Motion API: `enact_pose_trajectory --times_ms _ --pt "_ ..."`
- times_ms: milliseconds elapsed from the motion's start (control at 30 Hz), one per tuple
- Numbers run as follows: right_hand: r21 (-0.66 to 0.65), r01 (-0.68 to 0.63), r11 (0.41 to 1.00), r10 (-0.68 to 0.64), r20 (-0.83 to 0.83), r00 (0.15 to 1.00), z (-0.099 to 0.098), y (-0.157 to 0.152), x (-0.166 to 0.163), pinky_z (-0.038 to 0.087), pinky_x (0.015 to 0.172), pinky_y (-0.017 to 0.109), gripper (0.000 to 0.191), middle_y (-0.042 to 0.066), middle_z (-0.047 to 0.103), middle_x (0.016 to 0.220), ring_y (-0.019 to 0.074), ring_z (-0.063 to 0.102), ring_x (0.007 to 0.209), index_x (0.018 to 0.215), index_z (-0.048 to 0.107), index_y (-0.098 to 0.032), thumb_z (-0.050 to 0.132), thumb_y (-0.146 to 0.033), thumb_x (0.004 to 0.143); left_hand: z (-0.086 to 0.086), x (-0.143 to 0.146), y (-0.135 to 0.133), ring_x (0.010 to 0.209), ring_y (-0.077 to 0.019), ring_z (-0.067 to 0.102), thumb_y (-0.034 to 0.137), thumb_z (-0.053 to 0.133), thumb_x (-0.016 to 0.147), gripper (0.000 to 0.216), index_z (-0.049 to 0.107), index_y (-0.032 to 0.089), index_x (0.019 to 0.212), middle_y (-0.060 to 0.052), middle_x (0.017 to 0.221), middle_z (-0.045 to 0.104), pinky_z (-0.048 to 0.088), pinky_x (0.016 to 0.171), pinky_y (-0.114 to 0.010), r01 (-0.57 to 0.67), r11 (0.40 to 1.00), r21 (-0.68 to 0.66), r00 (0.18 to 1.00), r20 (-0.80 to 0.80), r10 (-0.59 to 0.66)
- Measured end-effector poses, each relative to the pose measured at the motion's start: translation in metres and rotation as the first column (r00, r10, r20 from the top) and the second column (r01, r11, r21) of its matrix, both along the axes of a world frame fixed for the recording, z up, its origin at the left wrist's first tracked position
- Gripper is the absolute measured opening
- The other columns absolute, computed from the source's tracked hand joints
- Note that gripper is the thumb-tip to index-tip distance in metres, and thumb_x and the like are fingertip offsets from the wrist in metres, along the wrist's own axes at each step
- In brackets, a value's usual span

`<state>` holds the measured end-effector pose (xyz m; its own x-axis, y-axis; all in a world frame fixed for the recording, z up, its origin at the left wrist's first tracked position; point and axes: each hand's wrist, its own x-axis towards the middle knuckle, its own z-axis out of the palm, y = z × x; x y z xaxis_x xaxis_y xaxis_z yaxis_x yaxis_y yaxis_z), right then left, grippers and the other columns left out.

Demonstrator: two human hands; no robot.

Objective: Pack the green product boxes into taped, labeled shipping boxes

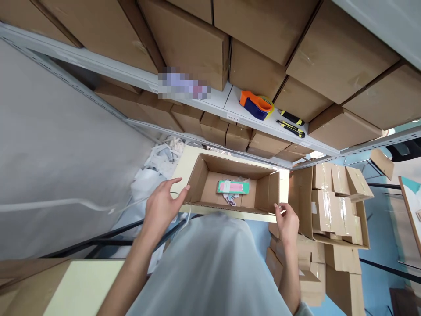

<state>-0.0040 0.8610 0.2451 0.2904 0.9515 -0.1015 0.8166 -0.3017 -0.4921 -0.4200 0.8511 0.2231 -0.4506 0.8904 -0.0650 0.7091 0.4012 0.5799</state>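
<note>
An open cardboard box (pixel 204 202) stands on a pale yellow tabletop (pixel 183 164) in front of me. In it lie a green and pink packet (pixel 233 187) and, partly beneath that, a small flat piece with a purple and white outline (pixel 230 199). My left hand (pixel 163 201) is open by the box's near left corner, thumb and fingers apart, with nothing in it. At the near right corner, my right hand (pixel 287 221) is closed, thumb and fingertips pinching the cardboard edge.
A metal shelf (pixel 210 97) full of cardboard boxes rises behind the table. On it lie an orange and blue tape dispenser (pixel 256 105) and two black and yellow utility knives (pixel 291 123). To the right, a large carton (pixel 304 197) holds several small boxes. A wall (pixel 72 145) borders the left.
</note>
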Motion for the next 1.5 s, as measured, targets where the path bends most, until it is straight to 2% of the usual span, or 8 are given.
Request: enact_pose_trajectory --times_ms 367,567,767,900,1033,1200,1367,1500 --pt "-0.013 -0.097 0.995 0.096 -0.097 0.991 -0.021 0.004 0.012 0.037 0.057 0.029 0.061 0.003 0.073 0.074 0.0203 0.063 0.055 0.088 0.068 -0.027 0.043 -0.081 0.102 -0.005 0.026 0.001 0.122 -0.0407 0.075 0.047 0.052 0.101 0.049 0.071 0.016 0.134 -0.019 0.129 0.081 0.035 0.129 -0.068 0.065 0.998 -0.001 0.976 -0.21 -0.063" --pt "-0.029 -0.254 0.967 0.249 -0.103 0.963 -0.039 0.016 0.022 0.033 0.055 0.028 0.048 0.001 0.07 0.069 0.0198 0.063 0.054 0.082 0.062 -0.027 0.05 -0.069 0.103 -0.003 0.028 -0.003 0.112 -0.0391 0.078 0.044 0.048 0.101 0.044 0.076 0.017 0.12 -0.019 0.12 0.083 0.036 0.128 -0.067 -0.026 0.998 -0.053 0.962 -0.272 0.01" --pt "0.137 -0.269 0.953 0.28 -0.068 0.957 -0.04 0.027 0.014 0.033 0.059 0.029 0.053 0.004 0.068 0.066 0.0212 0.065 0.057 0.076 0.054 -0.027 0.036 -0.065 0.107 0.0 0.042 0.024 0.108 -0.0398 0.077 0.037 0.046 0.099 0.04 0.075 0.014 0.112 -0.023 0.112 0.082 0.046 0.12 -0.059 -0.045 0.997 -0.057 0.945 -0.328 0.024" --pt "0.237 -0.255 0.938 0.278 -0.072 0.958 -0.039 0.013 0.013 0.033 0.057 0.029 0.061 0.003 0.063 0.06 0.0212 0.06 0.053 0.073 0.051 -0.028 0.032 -0.074 0.107 0.004 0.046 0.01 0.105 -0.0398 0.077 0.031 0.049 0.094 0.03 0.076 0.018 0.099 -0.021 0.107 0.082 0.053 0.107 -0.054 -0.004 0.999 0.049 0.935 -0.354 0.021" --pt "0.291 -0.265 0.919 0.289 -0.045 0.956 -0.025 -0.017 0.004 0.034 0.056 0.03 0.067 0.004 0.062 0.06 0.0221 0.057 0.052 0.07 0.05 -0.029 0.029 -0.083 0.104 0.002 0.031 -0.054 0.101 -0.0377 0.076 0.03 0.051 0.092 0.025 0.075 0.022 0.093 -0.018 0.104 0.082 0.056 0.099 -0.049 -0.03 0.989 0.144 0.949 -0.307 0.073" --pt "0.315 -0.404 0.859 0.429 -0.013 0.903 0.003 -0.061 -0.036 0.037 0.059 0.03 0.067 0.004 0.064 0.062 0.021 0.055 0.055 0.072 0.054 -0.027 0.035 -0.084 0.103 0.001 -0.013 -0.182 0.099 -0.0364 0.075 0.037 0.051 0.093 0.026 0.073 0.023 0.093 -0.014 0.107 0.083 0.056 0.095 -0.048 -0.216 0.957 0.196 0.956 -0.155 0.248" --pt "0.274 -0.621 0.734 0.649 -0.014 0.761 0.01 -0.11 -0.111 0.037 0.06 0.03 0.062 0.002 0.065 0.064 0.0206 0.057 0.059 0.076 0.056 -0.026 0.042 -0.08 0.104 0.01 -0.04 -0.33 0.104 -0.0375 0.073 0.035 0.052 0.092 0.023 0.072 0.024 0.094 -0.014 0.104 0.081 0.054 0.099 -0.049 -0.456 0.862 0.22 0.861 -0.136 0.49" --pt "0.246 -0.781 0.574 0.805 0.004 0.593 0.003 -0.148 -0.185 0.038 0.061 0.03 0.063 0.001 0.061 0.063 0.0198 0.054 0.059 0.075 0.056 -0.026 0.042 -0.082 0.102 0.01 -0.045 -0.445 0.106 -0.0371 0.071 0.033 0.052 0.092 0.021 0.071 0.023 0.093 -0.014 0.107 0.081 0.053 0.1 -0.049 -0.653 0.728 0.207 0.723 -0.115 0.681"
